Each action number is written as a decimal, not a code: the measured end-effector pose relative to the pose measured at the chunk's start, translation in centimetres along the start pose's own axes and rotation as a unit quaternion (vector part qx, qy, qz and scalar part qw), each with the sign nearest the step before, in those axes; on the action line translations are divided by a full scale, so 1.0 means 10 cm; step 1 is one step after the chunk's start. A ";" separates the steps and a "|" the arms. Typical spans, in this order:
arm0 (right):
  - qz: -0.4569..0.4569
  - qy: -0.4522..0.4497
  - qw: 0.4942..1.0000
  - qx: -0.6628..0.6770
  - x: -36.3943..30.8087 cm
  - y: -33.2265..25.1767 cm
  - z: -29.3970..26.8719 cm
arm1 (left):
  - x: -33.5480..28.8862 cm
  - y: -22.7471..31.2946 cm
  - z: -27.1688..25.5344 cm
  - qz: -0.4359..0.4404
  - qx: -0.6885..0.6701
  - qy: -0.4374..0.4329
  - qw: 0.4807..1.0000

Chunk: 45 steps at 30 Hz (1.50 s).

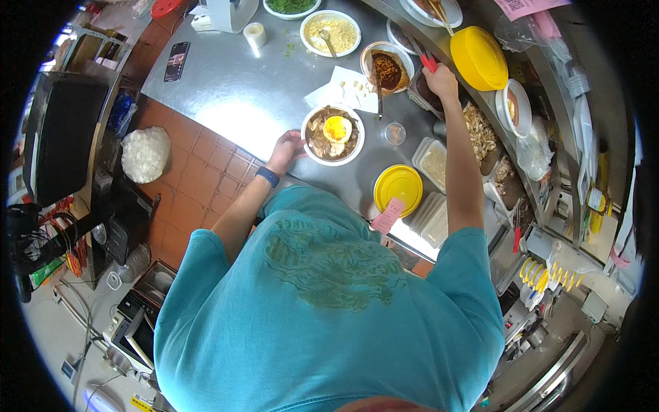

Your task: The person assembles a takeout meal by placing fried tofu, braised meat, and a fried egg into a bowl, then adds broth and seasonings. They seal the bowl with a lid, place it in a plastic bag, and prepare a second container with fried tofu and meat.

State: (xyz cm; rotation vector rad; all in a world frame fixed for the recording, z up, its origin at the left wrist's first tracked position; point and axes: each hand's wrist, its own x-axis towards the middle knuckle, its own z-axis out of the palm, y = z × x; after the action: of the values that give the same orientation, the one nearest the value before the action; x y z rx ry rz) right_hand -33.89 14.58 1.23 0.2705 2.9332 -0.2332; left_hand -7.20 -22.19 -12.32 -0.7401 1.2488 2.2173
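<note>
A white bowl [307,147] stands on the steel table, filled with brown pieces of food and topped by a halved egg [338,129]. My left hand [288,152] grips the bowl's left side, thumb by the rim, some fingers hidden. Out to the far right, my right hand [441,82] is closed round red-handled tongs [428,62]. Their metal end points away toward a container at the back, partly hidden by the shelf edge. Left of them sits a tub of dark red chili sauce [388,71] with a spoon [379,103] in it.
Toward the back are a bowl of chopped garlic [334,33] and a bowl of greens [291,5]. Yellow lids [398,189] and clear containers [432,163] lie near my right arm. A shelf with a yellow bowl [478,58] overhangs the right side. A phone [177,62] rests at left.
</note>
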 end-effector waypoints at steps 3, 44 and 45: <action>0.010 -0.010 1.000 -0.014 0.12 -0.14 0.10 | -0.03 0.03 0.02 -0.008 0.018 0.010 1.000; 0.024 0.003 1.000 -0.007 -0.01 -0.32 0.05 | -0.05 0.02 -0.05 0.004 -0.012 -0.010 1.000; 0.033 0.000 0.999 0.024 -0.01 -0.30 0.07 | -0.04 0.03 -0.04 -0.004 0.010 -0.005 1.000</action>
State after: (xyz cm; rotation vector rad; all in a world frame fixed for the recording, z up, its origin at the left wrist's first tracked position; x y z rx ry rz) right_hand -34.29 11.52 1.02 0.3726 2.9152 -0.2950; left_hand -7.05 -22.79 -12.07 -0.7236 1.2582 2.1960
